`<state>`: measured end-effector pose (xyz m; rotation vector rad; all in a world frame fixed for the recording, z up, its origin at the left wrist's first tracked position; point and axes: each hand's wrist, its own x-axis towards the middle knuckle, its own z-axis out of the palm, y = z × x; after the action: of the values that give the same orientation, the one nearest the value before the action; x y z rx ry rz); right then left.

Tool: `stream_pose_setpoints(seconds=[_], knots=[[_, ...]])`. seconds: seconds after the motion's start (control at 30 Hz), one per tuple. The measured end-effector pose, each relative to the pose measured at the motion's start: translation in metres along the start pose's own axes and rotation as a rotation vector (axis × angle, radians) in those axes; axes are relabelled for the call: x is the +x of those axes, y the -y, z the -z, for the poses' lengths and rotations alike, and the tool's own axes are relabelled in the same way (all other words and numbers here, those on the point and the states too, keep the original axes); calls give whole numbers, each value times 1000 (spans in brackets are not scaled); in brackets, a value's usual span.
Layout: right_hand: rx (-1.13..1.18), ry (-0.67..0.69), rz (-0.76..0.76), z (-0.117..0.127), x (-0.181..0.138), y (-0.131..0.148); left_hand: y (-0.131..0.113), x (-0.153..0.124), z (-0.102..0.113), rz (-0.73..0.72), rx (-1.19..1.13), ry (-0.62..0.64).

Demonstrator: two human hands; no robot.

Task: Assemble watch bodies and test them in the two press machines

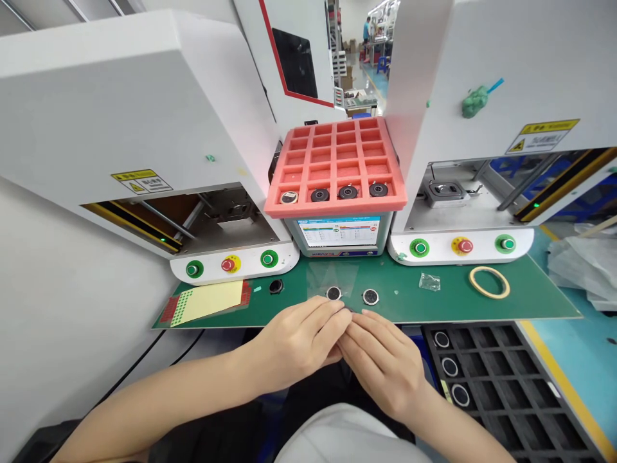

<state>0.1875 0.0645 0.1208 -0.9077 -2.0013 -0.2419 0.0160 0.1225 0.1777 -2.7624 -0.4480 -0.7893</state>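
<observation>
My left hand (301,337) and my right hand (383,360) meet fingertip to fingertip over the near edge of the green mat (434,299). Their fingers are pinched together on something small that the fingers hide. Just beyond them two round black parts with silver rims (333,294) (371,296) lie on the mat, on a clear film. A third black round part (276,286) lies further left.
A pink foam tray (337,164) with several round parts in its front row rests on a touchscreen unit (338,233). White machines with green and red buttons stand left (231,263) and right (463,245). A black tray (501,379), tape ring (489,281) and sticker sheet (207,302) lie nearby.
</observation>
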Motion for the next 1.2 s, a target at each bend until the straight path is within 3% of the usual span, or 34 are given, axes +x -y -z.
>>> stream_pose_setpoints(seconds=[0.17, 0.5, 0.7, 0.83, 0.93, 1.07, 1.2], knots=[[-66, -6, 110, 6, -1, -1, 1, -1, 1, 27, -55, -3], [32, 19, 37, 5, 4, -6, 3, -7, 0, 23, -61, -16], [4, 64, 68, -5, 1, -9, 9, -15, -8, 106, -133, -54], [8, 30, 46, -17, -20, -29, 23, -46, -39, 333, -144, -96], [-26, -12, -191, -35, -49, -59, 38, -90, -81, 589, -56, -120], [-104, 113, -408, -70, -87, -98, 47, -151, -139, 819, 52, -127], [-127, 280, -502, -100, -112, -114, 39, -186, -169, 908, 65, -74]])
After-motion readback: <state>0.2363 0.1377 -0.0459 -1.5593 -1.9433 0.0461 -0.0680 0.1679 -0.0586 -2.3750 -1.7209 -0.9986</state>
